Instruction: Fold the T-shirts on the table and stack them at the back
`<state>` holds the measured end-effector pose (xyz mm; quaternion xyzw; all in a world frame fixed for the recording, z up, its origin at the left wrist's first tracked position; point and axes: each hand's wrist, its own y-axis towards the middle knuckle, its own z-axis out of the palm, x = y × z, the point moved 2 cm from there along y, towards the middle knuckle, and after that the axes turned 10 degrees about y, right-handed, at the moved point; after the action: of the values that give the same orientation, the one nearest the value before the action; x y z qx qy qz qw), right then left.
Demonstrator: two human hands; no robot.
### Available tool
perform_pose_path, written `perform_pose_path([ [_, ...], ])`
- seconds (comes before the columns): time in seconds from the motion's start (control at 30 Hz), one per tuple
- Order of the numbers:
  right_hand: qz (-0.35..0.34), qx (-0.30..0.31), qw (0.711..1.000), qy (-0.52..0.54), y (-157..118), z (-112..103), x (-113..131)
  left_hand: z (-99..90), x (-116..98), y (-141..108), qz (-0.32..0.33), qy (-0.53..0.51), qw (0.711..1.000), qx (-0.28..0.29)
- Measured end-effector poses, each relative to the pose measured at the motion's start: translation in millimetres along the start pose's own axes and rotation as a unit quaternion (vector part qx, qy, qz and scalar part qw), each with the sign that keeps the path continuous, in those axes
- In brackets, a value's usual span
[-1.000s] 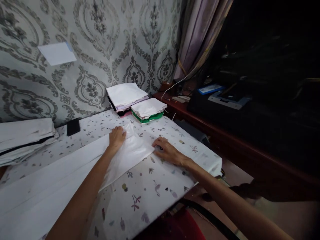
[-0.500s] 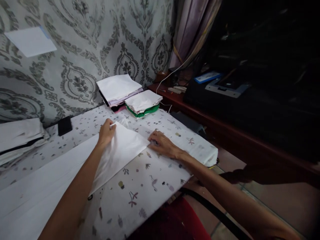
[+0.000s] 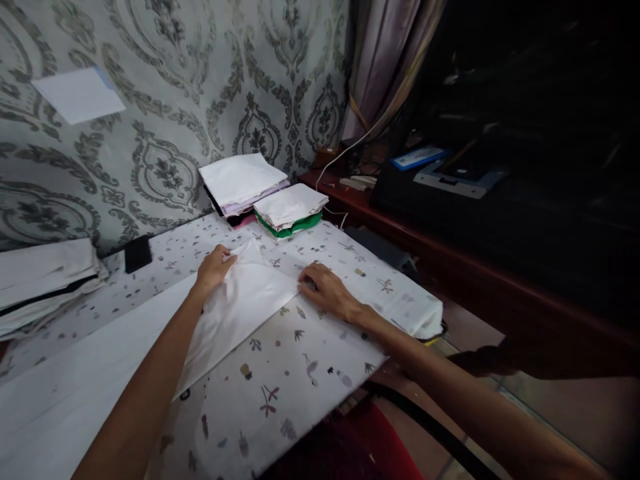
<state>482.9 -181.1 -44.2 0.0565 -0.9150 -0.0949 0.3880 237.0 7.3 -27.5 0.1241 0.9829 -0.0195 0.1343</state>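
A long white cloth [image 3: 240, 303] stretches from the lower left of the table to its middle, with soft wrinkles near its right end. My left hand [image 3: 214, 269] is closed on the cloth's far edge, thumb and fingers pinched together. Past those fingers a loose flap of the cloth lies toward the back. At the cloth's right corner is my right hand [image 3: 325, 291], its fingers curled in and closed on that corner. The fingertips are partly hidden.
Two folded stacks sit at the back: a white-topped pile [image 3: 243, 180] and a smaller pile with a green layer [image 3: 291, 210]. Further left lie a black phone [image 3: 137, 254] and another folded pile [image 3: 47, 277]. A dark red wooden ledge [image 3: 365, 207] runs along the right.
My left hand has lowered the far edge slightly, and the loose flap now spreads out beyond it. My right hand stays at the corner. The view has shifted a little.
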Motion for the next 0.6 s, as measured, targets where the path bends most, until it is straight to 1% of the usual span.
perform_pose_path([
  [0.07,-0.02,-0.017,1.0,-0.013,2.5,0.8,6.5,-5.5,9.1,4.1,-0.02,-0.071,0.997,0.033],
  [0.13,-0.065,-0.011,0.998,-0.025,11.6,5.8,18.5,-11.0,17.8,5.4,-0.037,-0.118,0.99,0.06],
  [0.23,-0.132,0.052,0.989,-0.045,38.2,25.5,42.6,-17.1,26.8,0.4,-0.038,-0.137,0.986,0.083],
  [0.3,-0.155,0.097,0.981,-0.065,60.1,44.5,56.3,-19.2,31.9,-6.0,-0.039,-0.145,0.984,0.097],
  [0.37,-0.156,0.128,0.975,-0.089,79.2,63.9,63.8,-20.3,38.2,-13.3,-0.032,-0.136,0.984,0.109],
  [0.47,-0.134,0.132,0.976,-0.112,95.3,84.8,62.7,-21.5,51.5,-25.6,-0.011,-0.077,0.992,0.102],
  [0.53,-0.127,0.122,0.978,-0.113,97.6,91.2,58.3,-21.5,61.8,-36.1,-0.005,-0.064,0.992,0.106],
  [0.6,-0.129,0.117,0.979,-0.108,96.4,93.1,54.8,-21.0,71.6,-48.1,-0.006,-0.111,0.985,0.131],
])
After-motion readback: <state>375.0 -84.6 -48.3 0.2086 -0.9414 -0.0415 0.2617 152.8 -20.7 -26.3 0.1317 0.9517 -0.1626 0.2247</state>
